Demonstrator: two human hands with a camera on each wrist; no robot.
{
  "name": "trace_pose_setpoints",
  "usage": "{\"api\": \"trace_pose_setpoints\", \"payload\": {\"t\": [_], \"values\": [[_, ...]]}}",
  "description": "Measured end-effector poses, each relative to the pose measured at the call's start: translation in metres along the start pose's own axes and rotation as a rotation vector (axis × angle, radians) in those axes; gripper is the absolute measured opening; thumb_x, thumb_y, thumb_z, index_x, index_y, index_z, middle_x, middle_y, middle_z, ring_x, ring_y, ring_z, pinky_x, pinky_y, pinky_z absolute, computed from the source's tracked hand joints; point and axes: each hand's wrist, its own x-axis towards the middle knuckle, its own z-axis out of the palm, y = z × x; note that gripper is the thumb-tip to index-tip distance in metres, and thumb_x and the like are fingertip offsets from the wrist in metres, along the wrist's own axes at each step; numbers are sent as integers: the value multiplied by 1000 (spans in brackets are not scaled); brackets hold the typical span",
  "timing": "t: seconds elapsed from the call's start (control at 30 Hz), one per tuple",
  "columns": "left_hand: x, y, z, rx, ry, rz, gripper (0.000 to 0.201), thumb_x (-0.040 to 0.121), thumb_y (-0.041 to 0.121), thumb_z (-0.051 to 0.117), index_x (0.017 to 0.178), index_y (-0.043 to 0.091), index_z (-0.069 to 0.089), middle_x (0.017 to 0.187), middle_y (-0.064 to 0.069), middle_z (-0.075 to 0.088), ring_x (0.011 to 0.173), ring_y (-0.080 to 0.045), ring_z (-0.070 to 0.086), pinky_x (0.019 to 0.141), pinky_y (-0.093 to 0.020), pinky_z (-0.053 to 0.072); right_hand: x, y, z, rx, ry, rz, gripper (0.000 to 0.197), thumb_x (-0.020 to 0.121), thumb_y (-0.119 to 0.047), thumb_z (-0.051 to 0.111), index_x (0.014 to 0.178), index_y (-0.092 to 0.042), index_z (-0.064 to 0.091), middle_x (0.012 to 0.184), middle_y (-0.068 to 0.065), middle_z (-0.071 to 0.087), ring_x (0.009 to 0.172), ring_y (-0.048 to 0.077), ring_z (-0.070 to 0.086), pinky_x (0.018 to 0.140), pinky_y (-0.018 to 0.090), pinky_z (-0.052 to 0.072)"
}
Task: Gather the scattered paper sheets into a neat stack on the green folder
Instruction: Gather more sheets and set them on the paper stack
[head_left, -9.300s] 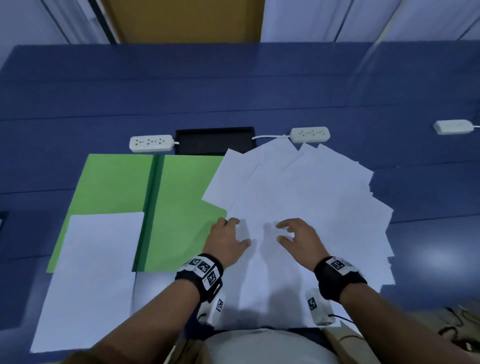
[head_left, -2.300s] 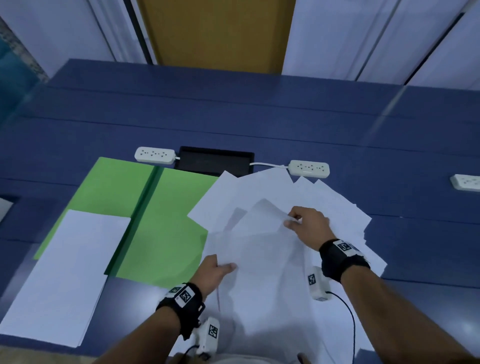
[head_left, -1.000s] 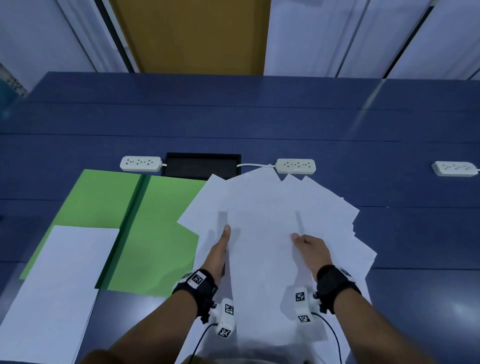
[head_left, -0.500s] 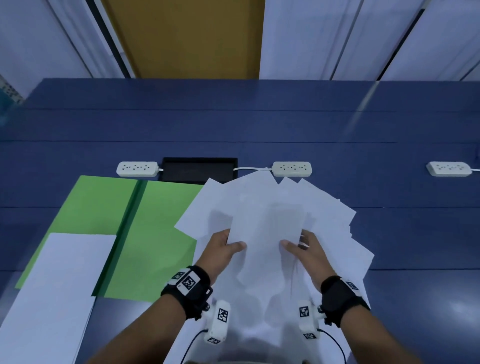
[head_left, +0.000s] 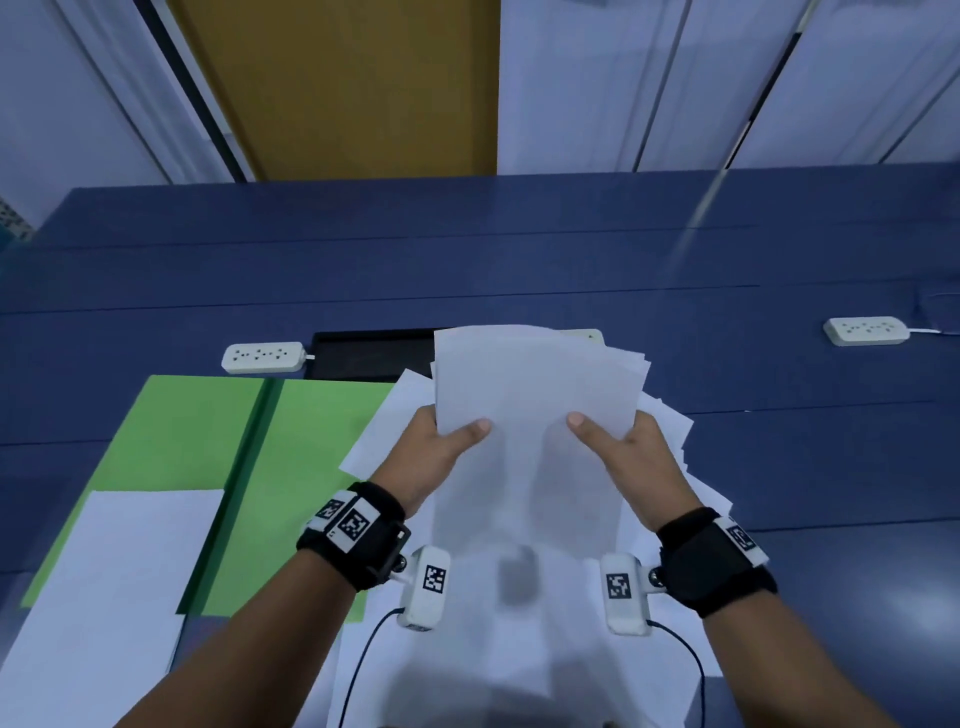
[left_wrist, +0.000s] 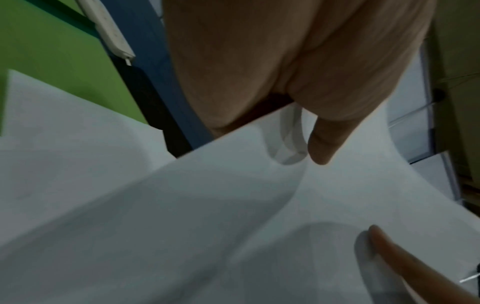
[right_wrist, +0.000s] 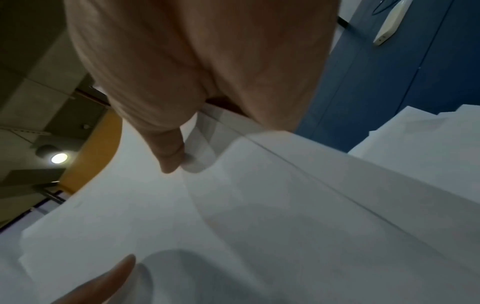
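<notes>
**The folder lies to the left of your hands, nearer your left one**

You have a loose bundle of white paper sheets (head_left: 535, 395) raised off the dark blue table (head_left: 467, 249), standing nearly upright at the centre of the head view. Your left hand (head_left: 431, 457) pinches its left edge and your right hand (head_left: 628, 457) pinches its right edge, each with the thumb on the near face and the fingers curled behind. The wrist views show each thumb pressing a dent into the paper, so the grip looks light and the sheets flex easily.

The open green card folder (head_left: 306, 467) lies flat at the left of the frame, its dark spine running from the lower left up toward the centre. Its long axis runs away from you, much like the long side of the bundle you hold. It sits to the left of both hands, and your left hand is clearly the nearer. A separate white sheet (head_left: 119, 571) covers its near left corner.

More scattered white sheets (head_left: 670, 431) lie fanned on the table under and to the right of your hands, so the gathering looks only partly done. The coming move probably calls for a carry to the left, with your left hand leading.
</notes>
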Motion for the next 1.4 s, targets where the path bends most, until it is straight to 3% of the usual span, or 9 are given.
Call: {"api": "trace_pose_setpoints", "payload": {"t": [0.17, 0.43, 0.6, 0.77, 0.93, 1.07, 1.23, 1.3, 1.4], "values": [[4, 7, 18, -8, 103, 82, 20, 96, 11, 72, 117, 11, 73, 112, -7, 79, 103, -25, 76, 87, -38, 62, -3, 0, 5, 143, 103, -89, 22, 97, -18, 75, 119, -15, 75, 113, -1, 80, 106, 15, 76, 84, 26, 59], [12, -3, 14, 81, 158, 35, 19, 90, 6, 73, 108, 8, 74, 104, -8, 80, 96, -28, 76, 89, -45, 59, -3, 30, -5, 80, 168, -56, 25, 93, -19, 80, 118, -17, 76, 114, -2, 80, 110, 19, 75, 96, 40, 58], [7, -7, 7, 12, 168, 40, 41, 71, 15, 78, 111, 8, 72, 104, -11, 79, 97, -31, 76, 91, -48, 59, -3, 43, -6, 168, 195, -96, 36, 91, -19, 83, 124, -17, 68, 123, 2, 77, 116, 25, 72, 101, 51, 57], [6, -11, 13, 36, 147, 35, 40, 71, 13, 77, 110, 8, 74, 106, -11, 79, 100, -33, 75, 97, -55, 57, 3, 52, 11, 96, 151, -104, 28, 97, -10, 70, 122, -23, 69, 122, 2, 77, 116, 25, 72, 104, 57, 55], [2, -6, 6, -21, 150, 69, 38, 72, 11, 76, 109, 5, 74, 107, -16, 78, 101, -37, 74, 92, -48, 59, 0, 44, 3, 209, 276, -152, 33, 95, 6, 61, 115, -18, 70, 115, 9, 76, 108, 27, 71, 97, 47, 56], [0, -19, 0, -17, 211, 37, 49, 69, 18, 85, 115, 7, 72, 108, -11, 79, 102, -32, 75, 93, -47, 59, -4, 55, 7, 106, 206, -107, 52, 84, -10, 69, 130, -34, 59, 123, -4, 73, 118, 22, 68, 98, 42, 55], [-1, -27, 10, 28, 342, 8, 29, 66, 14, 75, 96, 13, 75, 92, -5, 81, 86, -24, 77, 86, -45, 62, 1, 60, 28, 5, 202, -9, 33, 85, -6, 52, 103, -29, 68, 99, 6, 75, 88, 29, 67, 83, 45, 57], [-1, -23, 15, 30, 347, 18, 22, 73, 3, 75, 91, 15, 74, 86, 0, 80, 79, -18, 76, 79, -38, 60, 0, 54, 34, 21, 263, -27, 24, 87, -6, 51, 95, -20, 69, 85, 5, 70, 75, 23, 57, 71, 37, 50], [1, -16, 15, 38, 336, 42, 26, 83, -7, 72, 91, 17, 73, 85, 3, 80, 79, -14, 75, 75, -31, 60, 1, 46, 30, 113, 339, -65, 26, 89, -3, 56, 101, -20, 72, 93, 3, 76, 81, 22, 66, 74, 36, 55]]}}
